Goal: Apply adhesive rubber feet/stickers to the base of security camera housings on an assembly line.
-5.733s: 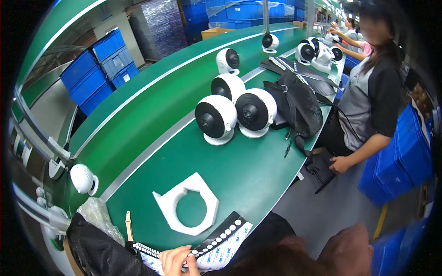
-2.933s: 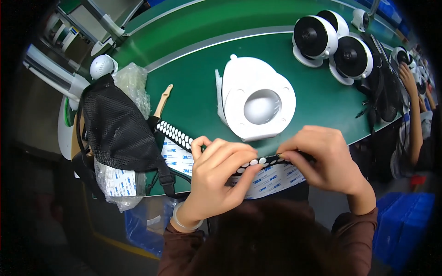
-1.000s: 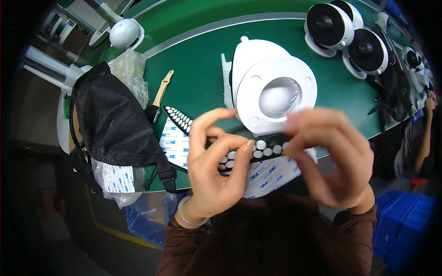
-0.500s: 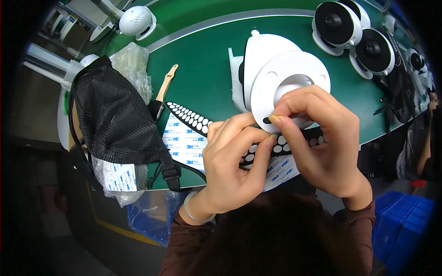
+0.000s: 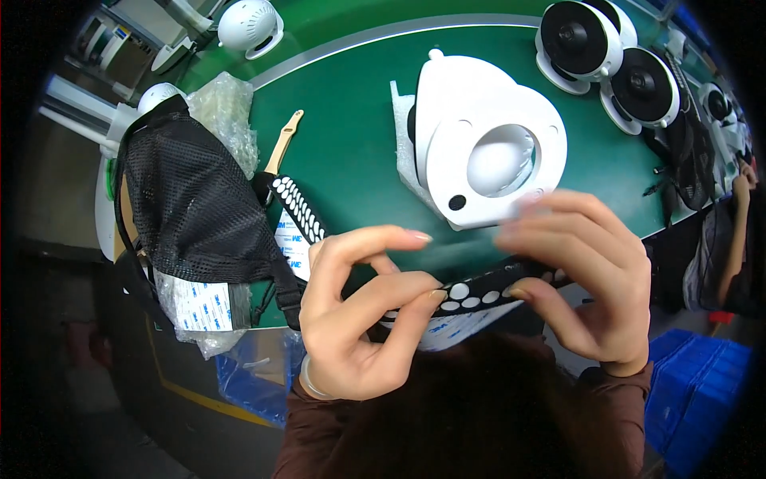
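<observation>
A white rounded device (image 5: 471,88) lies on its side on the table, its flat ring-shaped base (image 5: 447,168) turned toward me. A small black round pad (image 5: 457,203) sits on the base's lower left. Closer to me, my left hand (image 5: 367,311) pinches a black strip with white round spots (image 5: 471,294) between thumb and index finger. White backing paper with blue print (image 5: 455,326) shows below the strip. My right hand (image 5: 586,279) is beside the strip's right part, thumb at its edge. Its other fingers are spread above and smeared by motion.
A black mesh bag (image 5: 195,199) and clear plastic wrap (image 5: 223,112) lie at left, near a wooden-handled brush (image 5: 285,142). White foam (image 5: 405,152) lies under the device. Several black-faced white devices (image 5: 578,40) stand at far right. Blue crates (image 5: 702,391) are lower right.
Both hands have drawn back from the base toward me, uncovering the black pad on it. The strip has come nearer and tilted with my left hand.
</observation>
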`<move>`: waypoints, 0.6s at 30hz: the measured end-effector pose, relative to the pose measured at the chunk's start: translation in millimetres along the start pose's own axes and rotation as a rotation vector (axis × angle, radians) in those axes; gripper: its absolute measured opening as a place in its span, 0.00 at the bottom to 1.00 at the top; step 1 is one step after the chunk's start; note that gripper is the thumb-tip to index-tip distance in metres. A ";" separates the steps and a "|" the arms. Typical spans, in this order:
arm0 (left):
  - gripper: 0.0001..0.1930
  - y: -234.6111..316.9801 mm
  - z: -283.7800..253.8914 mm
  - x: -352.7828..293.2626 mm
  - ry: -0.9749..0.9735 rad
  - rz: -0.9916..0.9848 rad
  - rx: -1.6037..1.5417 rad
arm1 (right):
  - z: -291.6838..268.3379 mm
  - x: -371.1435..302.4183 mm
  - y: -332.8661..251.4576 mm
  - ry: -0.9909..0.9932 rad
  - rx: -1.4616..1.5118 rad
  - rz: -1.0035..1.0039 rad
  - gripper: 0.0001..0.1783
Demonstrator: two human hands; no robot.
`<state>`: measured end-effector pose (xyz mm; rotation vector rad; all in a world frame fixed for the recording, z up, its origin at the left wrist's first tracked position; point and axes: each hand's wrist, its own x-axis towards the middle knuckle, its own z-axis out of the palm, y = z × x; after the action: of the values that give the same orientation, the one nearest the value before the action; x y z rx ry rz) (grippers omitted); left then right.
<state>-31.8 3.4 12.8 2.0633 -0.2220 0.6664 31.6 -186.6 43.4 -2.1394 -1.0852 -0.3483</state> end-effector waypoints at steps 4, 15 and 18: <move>0.11 6.1 3.4 13.0 -0.147 0.233 0.230 | 2.3 -7.0 3.2 0.007 0.036 0.027 0.09; 0.08 8.6 17.8 16.1 -0.215 0.272 0.196 | 4.9 -15.0 -2.4 0.061 0.013 0.017 0.12; 0.08 10.0 20.0 15.6 -0.197 0.283 0.219 | 4.4 -15.0 -1.9 0.069 0.018 0.025 0.11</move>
<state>-15.3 -17.2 20.0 2.3342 -0.5857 0.6798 20.6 -191.8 33.4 -2.1077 -1.0182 -0.3969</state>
